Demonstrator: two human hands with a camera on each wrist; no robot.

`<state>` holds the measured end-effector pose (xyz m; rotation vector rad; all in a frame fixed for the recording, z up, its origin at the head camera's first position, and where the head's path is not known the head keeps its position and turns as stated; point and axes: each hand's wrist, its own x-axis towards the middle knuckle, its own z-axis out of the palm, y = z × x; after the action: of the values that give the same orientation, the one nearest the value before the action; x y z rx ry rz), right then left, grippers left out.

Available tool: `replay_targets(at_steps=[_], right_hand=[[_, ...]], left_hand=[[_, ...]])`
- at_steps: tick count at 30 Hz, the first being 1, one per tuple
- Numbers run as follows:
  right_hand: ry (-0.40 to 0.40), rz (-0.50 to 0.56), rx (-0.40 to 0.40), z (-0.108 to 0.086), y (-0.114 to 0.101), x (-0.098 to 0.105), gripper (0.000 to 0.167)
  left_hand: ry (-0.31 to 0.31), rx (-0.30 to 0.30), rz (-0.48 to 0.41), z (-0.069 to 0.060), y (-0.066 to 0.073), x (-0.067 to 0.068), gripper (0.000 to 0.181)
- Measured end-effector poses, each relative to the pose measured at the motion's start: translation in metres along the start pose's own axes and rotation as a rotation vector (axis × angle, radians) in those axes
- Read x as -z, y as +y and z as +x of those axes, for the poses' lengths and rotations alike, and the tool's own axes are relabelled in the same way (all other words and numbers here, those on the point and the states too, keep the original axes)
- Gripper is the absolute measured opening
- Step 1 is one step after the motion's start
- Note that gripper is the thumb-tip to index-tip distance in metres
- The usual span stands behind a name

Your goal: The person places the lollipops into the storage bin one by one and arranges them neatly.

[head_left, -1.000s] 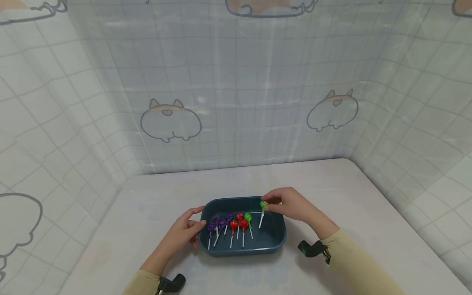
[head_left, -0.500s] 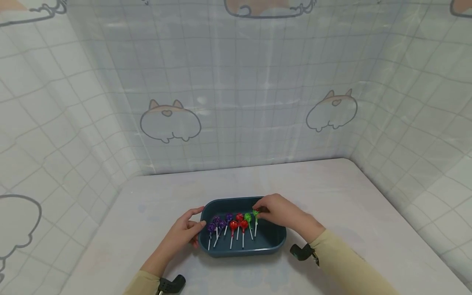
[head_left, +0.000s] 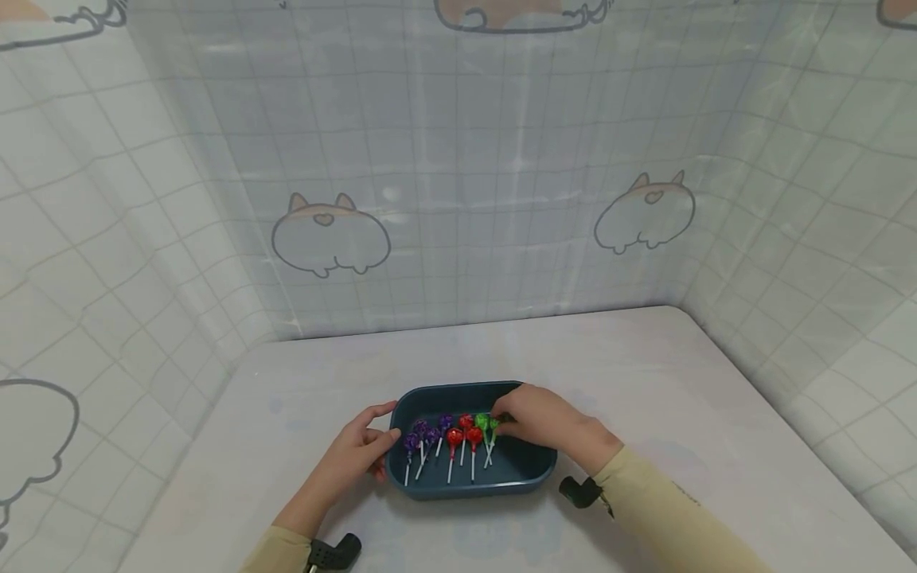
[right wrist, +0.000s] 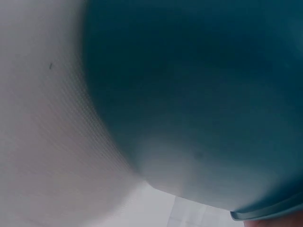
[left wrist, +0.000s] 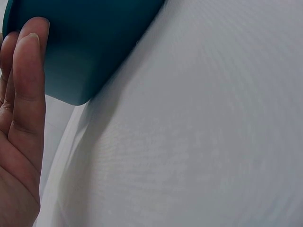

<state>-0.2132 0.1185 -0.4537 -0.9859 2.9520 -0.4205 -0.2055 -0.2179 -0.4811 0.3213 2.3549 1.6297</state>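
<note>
A dark teal rectangular tray (head_left: pixel 526 465) stands on the table with several wrapped lollipops in it, white sticks toward the near side. Purple lollipops (head_left: pixel 421 430) lie at the left, red ones (head_left: pixel 454 437) in the middle, and a green lollipop (head_left: pixel 481 421) right of them. At the tray's left end, my left hand (head_left: pixel 357 447) holds the rim, thumb on top and fingers outside. My right hand (head_left: pixel 542 418) reaches in over the right rim and pinches a second green lollipop (head_left: pixel 494 428) by its head, partly hidden, beside the first. The right wrist view mostly shows the tray's outer wall (right wrist: pixel 199 104).
The white table (head_left: pixel 329 362) extends around the tray. Behind it and along both sides rise grid-patterned curtains (head_left: pixel 458 199) with cartoon drawings. A black wrist camera (head_left: pixel 335 551) sits on the left wrist, another camera (head_left: pixel 580 492) on the right.
My right hand has moved left and down into the tray with the green lollipop, bringing it against the other green one. The left hand and tray stay put.
</note>
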Motion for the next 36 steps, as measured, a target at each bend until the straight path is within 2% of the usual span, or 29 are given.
replay_targets(at_steps=[8, 36], right_hand=[[-0.013, -0.078, 0.029, 0.0008, 0.0, -0.0059, 0.021], [-0.013, -0.062, 0.02, 0.0021, -0.0015, -0.0071, 0.023]], left_hand=[[0.003, -0.008, 0.017, -0.0001, -0.0004, 0.0, 0.054], [-0.008, -0.01, 0.009, 0.0007, -0.0008, 0.0009, 0.054]])
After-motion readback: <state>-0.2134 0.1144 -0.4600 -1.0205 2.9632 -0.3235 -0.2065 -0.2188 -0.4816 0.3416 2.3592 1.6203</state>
